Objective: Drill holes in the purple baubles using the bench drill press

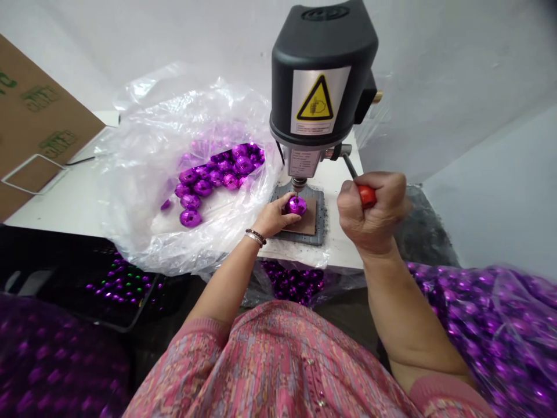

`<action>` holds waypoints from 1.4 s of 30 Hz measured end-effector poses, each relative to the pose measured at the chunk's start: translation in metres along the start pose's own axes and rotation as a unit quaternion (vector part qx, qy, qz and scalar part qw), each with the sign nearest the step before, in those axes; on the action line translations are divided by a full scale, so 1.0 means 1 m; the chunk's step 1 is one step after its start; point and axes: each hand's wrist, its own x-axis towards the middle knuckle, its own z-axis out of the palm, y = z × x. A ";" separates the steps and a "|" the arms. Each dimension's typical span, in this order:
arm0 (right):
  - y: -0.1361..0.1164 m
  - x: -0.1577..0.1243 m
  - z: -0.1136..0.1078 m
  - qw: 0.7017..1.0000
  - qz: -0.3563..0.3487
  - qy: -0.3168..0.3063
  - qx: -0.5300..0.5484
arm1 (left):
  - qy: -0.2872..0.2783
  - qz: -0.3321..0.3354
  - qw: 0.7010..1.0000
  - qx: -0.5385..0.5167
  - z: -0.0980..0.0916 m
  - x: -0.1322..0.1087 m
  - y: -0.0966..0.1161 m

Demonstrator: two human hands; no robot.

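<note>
A shiny purple faceted ball is gripped in my left hand, on a brown board over the grey base plate of a bench drill press. The drill's chuck is right above the ball; whether the bit touches it I cannot tell. My right hand is wrapped round the red knob of the drill's feed lever. To the left of the drill, more purple balls lie in an open clear plastic bag.
A cardboard box stands at the far left of the white table. Large bags of purple balls sit at the right, and others lie below the table edge. Dark shavings surround the base plate.
</note>
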 end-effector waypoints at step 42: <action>-0.011 0.057 0.007 0.984 0.123 0.042 0.124 | 0.265 -0.341 0.867 0.248 -0.164 -0.090 -0.083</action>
